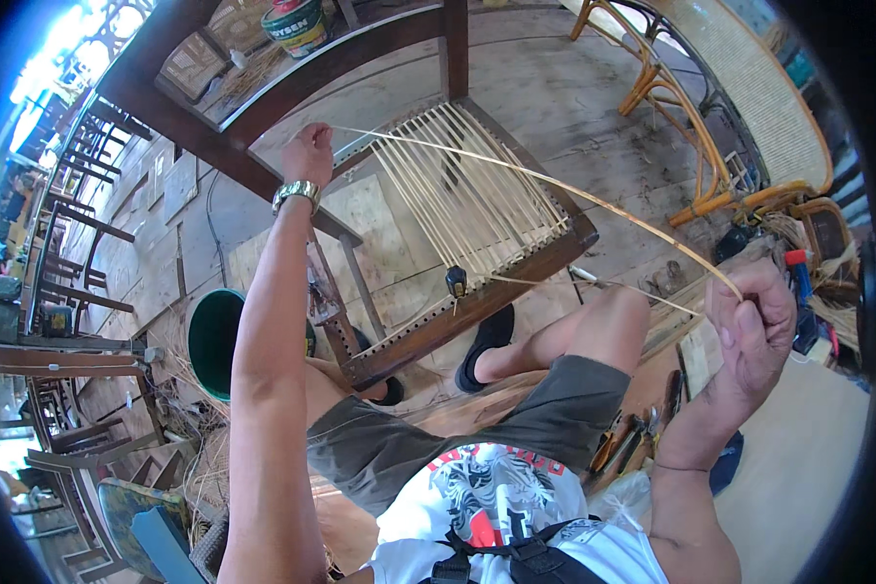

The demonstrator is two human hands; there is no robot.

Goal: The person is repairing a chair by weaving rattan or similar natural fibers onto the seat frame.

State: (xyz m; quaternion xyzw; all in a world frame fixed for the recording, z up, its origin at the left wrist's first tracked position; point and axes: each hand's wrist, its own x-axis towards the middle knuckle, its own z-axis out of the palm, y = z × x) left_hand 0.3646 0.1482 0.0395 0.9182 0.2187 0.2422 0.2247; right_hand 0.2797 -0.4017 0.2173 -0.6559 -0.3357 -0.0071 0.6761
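Observation:
A dark wooden chair frame (pixel 477 302) stands before me, with small holes along its seat rails. Pale cane strands (pixel 448 185) run side by side across part of the seat opening. My right hand (pixel 754 326) is closed on a long cane strand (pixel 574 188), held out at the right. That strand slants up over the seat to my left hand (pixel 307 151), whose closed fingers pinch it beside the chair back. A short tool with a dark handle (pixel 456 280) sticks up at the front rail. Another thin strand runs from near it toward my right hand.
A green bucket (pixel 214 343) stands beside my left arm. Hand tools (pixel 628 443) lie right of my thigh. Rattan furniture (pixel 691 165) is at the far right, a paint can (pixel 295 27) beyond the chair back. Several chair frames (pixel 83 224) line the left.

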